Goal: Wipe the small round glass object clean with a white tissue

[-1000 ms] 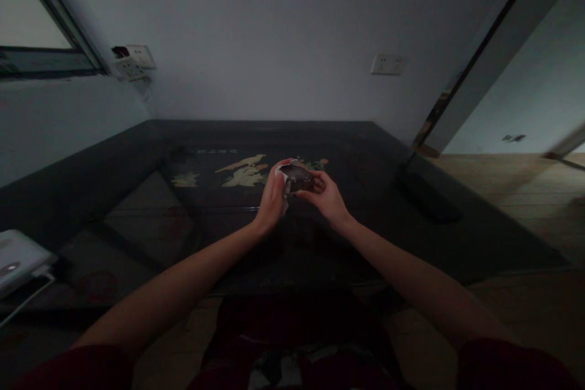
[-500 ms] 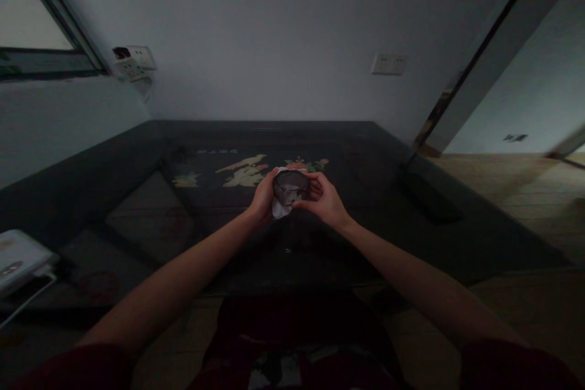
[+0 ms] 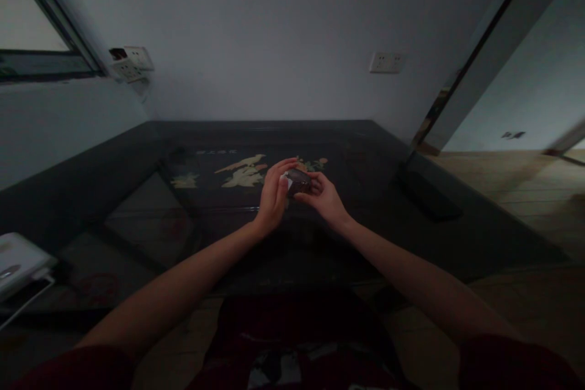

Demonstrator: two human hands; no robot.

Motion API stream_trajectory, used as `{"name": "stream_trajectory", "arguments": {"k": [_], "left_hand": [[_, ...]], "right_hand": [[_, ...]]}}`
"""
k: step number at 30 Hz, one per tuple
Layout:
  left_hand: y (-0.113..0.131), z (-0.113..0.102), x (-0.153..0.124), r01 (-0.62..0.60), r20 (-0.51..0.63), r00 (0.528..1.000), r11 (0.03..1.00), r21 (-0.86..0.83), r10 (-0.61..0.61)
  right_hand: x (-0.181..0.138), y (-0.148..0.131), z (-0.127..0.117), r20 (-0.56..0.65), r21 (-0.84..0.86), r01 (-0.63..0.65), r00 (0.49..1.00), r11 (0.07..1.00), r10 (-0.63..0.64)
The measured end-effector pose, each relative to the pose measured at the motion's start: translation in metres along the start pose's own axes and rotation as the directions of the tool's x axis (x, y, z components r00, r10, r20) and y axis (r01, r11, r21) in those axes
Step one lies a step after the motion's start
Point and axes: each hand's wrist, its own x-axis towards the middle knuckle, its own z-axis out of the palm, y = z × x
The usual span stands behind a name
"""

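A small dark see-through cup [image 3: 299,181] is held between my hands above the black table. My right hand [image 3: 326,198] is closed on its right side, thumb below and fingers above. On the cup's left, my left hand [image 3: 273,195] presses a crumpled white tissue [image 3: 286,181] against it, fingers bent together. Only a small piece of the tissue shows; the rest is hidden by my left hand. The cup is tipped on its side, and I cannot see into it.
The glossy black table [image 3: 274,256] has a bird-and-flower picture [image 3: 244,172] on its top. A dark flat object [image 3: 429,198] lies at the right. At the left edge is a white device [image 3: 22,262] with a cable. Sockets [image 3: 386,63] are on the wall.
The cup has turned from showing its round opening to lying tipped sideways. My left hand has come up over its left side, and less of the tissue shows. My right hand keeps its grip.
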Motion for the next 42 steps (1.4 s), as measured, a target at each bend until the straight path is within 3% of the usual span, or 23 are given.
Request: {"name": "stream_trajectory", "arguments": {"k": [2,4,8,11,12,14,17,19,23,26,30,32,35,38,40,42], "left_hand": [[-0.002,0.0,0.002,0.119,-0.017,0.992,0.987,-0.11,-0.121],[-0.004,0.001,0.006,0.281,-0.006,0.956,0.926,-0.254,-0.292],[-0.008,0.001,0.015,0.569,0.123,0.787,0.635,-0.523,-0.604],[-0.01,0.002,0.019,0.666,0.231,0.678,0.45,-0.595,-0.698],[-0.01,0.002,0.018,0.664,0.235,0.676,0.441,-0.603,-0.698],[-0.009,0.003,0.016,0.607,0.179,0.734,0.514,-0.606,-0.655],[-0.005,0.003,0.008,0.427,0.023,0.877,0.756,-0.496,-0.48],[-0.003,0.002,0.003,0.286,-0.047,0.946,0.897,-0.338,-0.32],[0.001,0.0,-0.002,0.07,-0.054,0.996,0.992,-0.103,-0.076],[0.0,0.0,0.0,0.117,-0.045,0.991,0.984,-0.135,-0.124],[-0.005,0.002,0.006,0.343,-0.014,0.929,0.876,-0.34,-0.37],[-0.008,0.002,0.01,0.458,0.041,0.866,0.755,-0.469,-0.499],[-0.01,0.001,0.015,0.609,0.168,0.734,0.528,-0.592,-0.659],[-0.011,0.0,0.018,0.687,0.27,0.637,0.372,-0.624,-0.722],[-0.011,0.001,0.016,0.665,0.263,0.664,0.393,-0.635,-0.7],[-0.012,0.002,0.013,0.582,0.188,0.758,0.518,-0.627,-0.625]], "right_hand": [[-0.001,0.0,0.0,0.012,-0.02,0.009,1.0,1.0,-0.009],[-0.002,0.0,-0.001,0.026,-0.036,0.014,1.0,0.999,-0.013],[-0.004,-0.003,0.0,0.072,-0.039,0.039,0.997,0.998,-0.036],[-0.004,-0.004,0.0,0.1,-0.029,0.063,0.993,0.998,-0.06],[-0.004,-0.004,0.0,0.099,-0.027,0.063,0.993,0.998,-0.06],[-0.003,-0.003,0.001,0.081,-0.025,0.053,0.995,0.998,-0.051],[-0.002,-0.001,0.002,0.034,-0.014,0.033,0.999,0.999,-0.032],[-0.001,0.0,0.002,0.014,-0.002,0.022,1.0,1.0,-0.022],[-0.002,0.0,0.002,0.011,0.005,0.012,1.0,1.0,-0.012],[-0.003,-0.001,0.001,0.014,-0.026,0.026,1.0,0.999,-0.026],[-0.005,-0.003,0.001,0.032,-0.058,0.038,0.999,0.998,-0.036],[-0.006,-0.005,0.001,0.049,-0.063,0.055,0.997,0.997,-0.052],[-0.007,-0.006,0.001,0.066,-0.067,0.08,0.995,0.995,-0.075],[-0.006,-0.006,0.002,0.073,-0.05,0.083,0.994,0.995,-0.079],[-0.005,-0.006,0.002,0.062,-0.029,0.073,0.996,0.997,-0.071],[-0.003,-0.006,0.002,0.043,-0.011,0.057,0.997,0.998,-0.056]]}}
